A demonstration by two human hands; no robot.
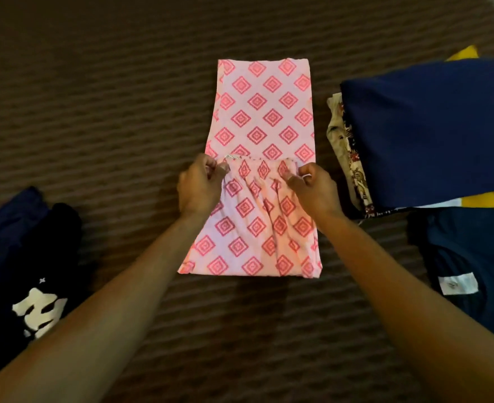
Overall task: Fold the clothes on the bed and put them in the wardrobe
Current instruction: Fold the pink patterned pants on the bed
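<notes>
Now the fingers (224, 167) of the left hand (200, 187) and right hand (312, 186) pinch the gathered waistband corners of the pink patterned garment (261, 117), whose long axis runs straight away from them across the bed (94, 112).

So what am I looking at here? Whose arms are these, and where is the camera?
No machine here: a person wears a camera on the head, looking down at their own arms. The left hand and right hand each pinch the gathered waistband of pink diamond-print trousers, folding it over the legs. They lie on a brown striped bedcover. A stack of folded clothes topped by a navy garment sits to the right; a dark printed shirt lies on the left.
</notes>
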